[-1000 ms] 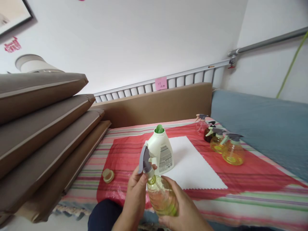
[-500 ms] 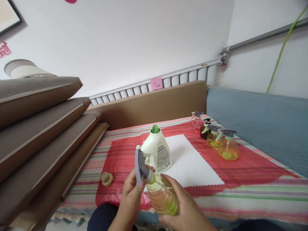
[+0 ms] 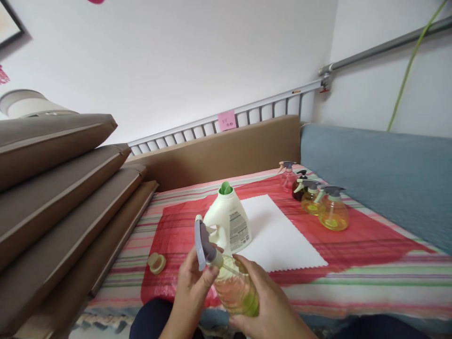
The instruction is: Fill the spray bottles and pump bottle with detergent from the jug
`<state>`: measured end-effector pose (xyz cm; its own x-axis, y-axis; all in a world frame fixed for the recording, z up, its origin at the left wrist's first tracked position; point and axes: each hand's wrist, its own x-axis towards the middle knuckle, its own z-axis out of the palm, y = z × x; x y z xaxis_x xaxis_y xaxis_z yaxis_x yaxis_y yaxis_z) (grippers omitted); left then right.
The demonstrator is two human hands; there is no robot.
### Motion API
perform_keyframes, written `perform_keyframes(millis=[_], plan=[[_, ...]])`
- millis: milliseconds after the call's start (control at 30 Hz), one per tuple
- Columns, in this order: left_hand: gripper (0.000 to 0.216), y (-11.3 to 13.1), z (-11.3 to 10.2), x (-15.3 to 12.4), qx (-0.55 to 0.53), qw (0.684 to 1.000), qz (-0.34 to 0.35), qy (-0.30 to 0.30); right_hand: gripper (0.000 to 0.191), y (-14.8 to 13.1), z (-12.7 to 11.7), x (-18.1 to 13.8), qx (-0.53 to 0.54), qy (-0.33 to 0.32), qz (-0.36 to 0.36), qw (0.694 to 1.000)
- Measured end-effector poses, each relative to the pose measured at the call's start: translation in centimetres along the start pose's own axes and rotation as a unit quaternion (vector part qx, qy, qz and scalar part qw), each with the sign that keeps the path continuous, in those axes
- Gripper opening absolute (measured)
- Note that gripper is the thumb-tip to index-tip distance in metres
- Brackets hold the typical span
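I hold a clear spray bottle (image 3: 235, 292) with yellow-green liquid low in front of me. My right hand (image 3: 268, 301) is wrapped round its round body from the right. My left hand (image 3: 192, 282) pinches the grey trigger head (image 3: 202, 242) at the neck. Just behind stands a white detergent jug (image 3: 228, 223) with its green spout uncovered, partly on a white cloth (image 3: 278, 235). Its pale cap (image 3: 156, 262) lies to the left on the red sheet (image 3: 353, 245).
Several small spray bottles (image 3: 323, 205) stand at the back right of the red sheet. Stacked brown cushions (image 3: 60, 197) rise on the left. A brown headboard (image 3: 226, 153) and white railing run behind. A blue blanket (image 3: 381, 174) lies to the right.
The grey trigger head has turned leftward in my left hand. The view has shifted slightly, so the jug and the other bottles sit a little further left.
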<state>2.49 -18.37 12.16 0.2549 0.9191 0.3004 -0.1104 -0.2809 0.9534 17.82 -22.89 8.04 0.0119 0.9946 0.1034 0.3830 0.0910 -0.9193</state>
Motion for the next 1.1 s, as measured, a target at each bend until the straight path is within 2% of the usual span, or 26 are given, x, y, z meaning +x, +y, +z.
perform_keyframes(millis=[67, 200, 300, 400, 533, 667, 767, 867, 933, 1100], plan=[[0.025, -0.3, -0.2, 0.1, 0.002, 1.000, -0.002, 0.008, 0.087, -0.5, -0.1, -0.2, 0.016, -0.010, 0.013, 1.000], [0.036, -1.0, -1.0, 0.9, -0.065, 0.994, -0.045, -0.079, 0.086, -0.8, -0.2, -0.4, 0.090, -0.045, 0.014, 0.995], [0.052, -1.1, -1.4, 1.6, -0.113, 0.985, -0.072, -0.107, 0.087, -0.3, -0.1, -0.2, 0.126, -0.037, 0.005, 0.991], [0.064, -1.0, -1.0, 1.6, -0.100, 0.987, -0.075, -0.097, 0.088, 0.1, 0.1, 0.0, 0.117, -0.029, -0.010, 0.993], [0.055, -1.4, -0.7, 1.0, -0.098, 0.991, -0.074, -0.053, 0.088, -0.3, 0.0, -0.2, 0.064, -0.015, 0.002, 0.998], [0.045, -1.8, -1.1, 0.7, -0.156, 0.982, -0.099, -0.051, 0.088, -0.5, -0.1, -0.4, 0.067, -0.001, 0.010, 0.998], [0.052, -1.6, -0.8, 0.7, -0.170, 0.979, -0.105, -0.048, 0.090, -0.4, -0.1, -0.3, 0.075, -0.006, 0.007, 0.997], [0.062, -1.2, -0.2, 0.8, -0.155, 0.984, -0.086, -0.003, 0.088, -0.4, 0.1, -0.3, 0.059, -0.013, -0.001, 0.998], [0.057, -0.9, 0.0, 0.8, -0.148, 0.986, -0.075, 0.016, 0.085, -0.4, 0.2, -0.4, 0.052, -0.007, 0.004, 0.999], [0.036, -0.4, -0.5, 0.9, -0.139, 0.985, -0.094, -0.045, 0.086, 0.3, 0.6, -0.5, 0.107, -0.039, -0.016, 0.993]])
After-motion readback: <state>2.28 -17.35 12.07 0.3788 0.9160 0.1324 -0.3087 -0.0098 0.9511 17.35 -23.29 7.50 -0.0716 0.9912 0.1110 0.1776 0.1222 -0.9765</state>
